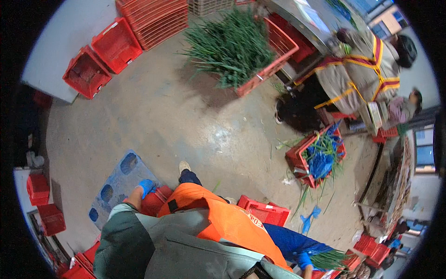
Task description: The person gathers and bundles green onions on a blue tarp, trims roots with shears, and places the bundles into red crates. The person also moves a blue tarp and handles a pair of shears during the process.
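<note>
My left hand (pixel 148 186), in a blue glove, grips the upper end of a red plastic crate (pixel 156 201). Part of that crate is hidden behind my orange apron (pixel 226 217). A blue plastic pallet (pixel 115 186) with dark round hollows lies on the floor beyond it. At the lower right edge, a second blue-gloved hand (pixel 304 260) touches a bundle of green scallions (pixel 329 260) beside dark blue cloth (pixel 296 240). Whether this hand is my right one or a co-worker's is unclear. Another red crate (pixel 266 211) stands close to my legs.
A large red crate (pixel 256 82) heaped with long green leaves (pixel 230 45) stands ahead. To the right, another crate (pixel 296 164) holds blue plastic and leaf scraps. A person (pixel 359 69) works at a metal table (pixel 289 14). Red crates (pixel 116 45) line the wall.
</note>
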The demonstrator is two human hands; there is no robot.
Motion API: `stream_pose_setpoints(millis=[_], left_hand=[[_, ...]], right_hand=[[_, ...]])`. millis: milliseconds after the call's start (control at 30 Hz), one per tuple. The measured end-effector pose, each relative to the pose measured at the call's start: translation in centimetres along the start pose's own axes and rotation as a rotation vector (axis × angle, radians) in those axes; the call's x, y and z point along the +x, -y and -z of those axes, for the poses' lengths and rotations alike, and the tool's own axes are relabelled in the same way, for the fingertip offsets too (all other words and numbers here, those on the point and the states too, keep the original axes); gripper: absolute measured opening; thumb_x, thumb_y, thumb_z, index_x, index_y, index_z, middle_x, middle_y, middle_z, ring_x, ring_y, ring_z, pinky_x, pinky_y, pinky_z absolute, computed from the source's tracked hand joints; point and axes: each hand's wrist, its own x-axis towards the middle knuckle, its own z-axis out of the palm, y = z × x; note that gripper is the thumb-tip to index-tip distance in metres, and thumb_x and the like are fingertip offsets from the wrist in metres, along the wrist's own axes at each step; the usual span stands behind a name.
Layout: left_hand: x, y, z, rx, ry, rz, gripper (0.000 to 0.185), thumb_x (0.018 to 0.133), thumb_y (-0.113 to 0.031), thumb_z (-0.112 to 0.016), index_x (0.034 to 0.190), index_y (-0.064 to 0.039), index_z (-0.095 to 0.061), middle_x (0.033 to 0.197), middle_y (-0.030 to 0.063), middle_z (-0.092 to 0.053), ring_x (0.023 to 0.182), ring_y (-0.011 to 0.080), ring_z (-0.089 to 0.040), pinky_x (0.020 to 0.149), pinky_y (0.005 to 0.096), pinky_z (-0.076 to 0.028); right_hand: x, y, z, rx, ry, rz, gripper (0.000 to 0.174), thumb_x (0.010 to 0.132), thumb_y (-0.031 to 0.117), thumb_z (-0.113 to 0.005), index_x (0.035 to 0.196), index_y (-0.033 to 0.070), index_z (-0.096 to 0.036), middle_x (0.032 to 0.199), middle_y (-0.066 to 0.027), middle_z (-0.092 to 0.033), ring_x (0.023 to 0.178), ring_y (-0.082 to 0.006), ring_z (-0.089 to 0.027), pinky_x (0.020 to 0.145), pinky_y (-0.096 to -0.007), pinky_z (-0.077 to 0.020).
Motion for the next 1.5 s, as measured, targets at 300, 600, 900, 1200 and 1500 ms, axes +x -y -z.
stream_pose_setpoints(millis=[300, 600, 900, 1200, 1500], left_hand=[[10.8, 4.2, 10.4, -0.654, -0.008, -0.265, 0.021, 0.082, -0.020, -0.053, 0.097, -0.009, -0.063, 0.100, 0.0133, -0.062, 0.095, 0.0294, -0.059, 0.080, 0.0399, -0.048], [10.0, 10.8, 22.8, -0.912, -0.313, -0.516, 0.020, 0.090, -0.012, -0.047, 0.099, -0.005, -0.063, 0.099, 0.0090, -0.063, 0.089, 0.0227, -0.062, 0.072, 0.0334, -0.052], [6.0, 6.9, 29.7, -1.844, -0.627, -0.017, 0.036, 0.089, -0.034, -0.048, 0.116, -0.010, -0.052, 0.107, 0.0100, -0.057, 0.090, 0.0249, -0.056, 0.071, 0.0403, -0.048], [10.7, -0.4, 52.8, -1.968, -0.529, 0.134, 0.088, 0.075, -0.074, -0.046, 0.140, -0.018, -0.026, 0.141, 0.0126, -0.032, 0.125, 0.0283, -0.037, 0.102, 0.0399, -0.033], [21.1, -17.7, 79.7, -1.537, -0.241, -1.067, 0.069, 0.092, -0.058, -0.029, 0.141, -0.010, -0.025, 0.144, 0.0128, -0.031, 0.127, 0.0322, -0.035, 0.106, 0.0514, -0.029]], right_hand=[[1.7, 36.1, 9.9, 0.687, -0.112, -0.250, 0.041, 0.085, 0.000, -0.052, 0.126, 0.005, -0.050, 0.115, -0.0060, -0.058, 0.089, -0.0203, -0.054, 0.076, -0.0336, -0.0467], [24.2, 59.6, 5.5, -0.096, 0.053, 0.544, 0.048, 0.083, -0.001, -0.042, 0.132, 0.002, -0.042, 0.125, -0.0267, -0.049, 0.109, -0.0365, -0.051, 0.093, -0.0393, -0.0396], [31.5, 98.0, 6.3, -0.300, 0.053, 1.210, 0.036, 0.090, 0.029, -0.053, 0.072, -0.001, -0.060, 0.070, -0.0207, -0.059, 0.063, -0.0355, -0.054, 0.063, -0.0436, -0.0434], [14.0, 126.8, 30.5, 0.122, 0.186, 0.826, 0.041, 0.089, 0.027, -0.059, 0.120, 0.001, -0.054, 0.107, -0.0092, -0.062, 0.092, -0.0200, -0.059, 0.075, -0.0311, -0.0507], [23.9, 143.1, 46.7, 0.480, -0.282, 0.936, 0.035, 0.088, 0.034, -0.057, 0.077, 0.002, -0.062, 0.068, -0.0024, -0.058, 0.058, -0.0095, -0.050, 0.054, -0.0251, -0.0412]])
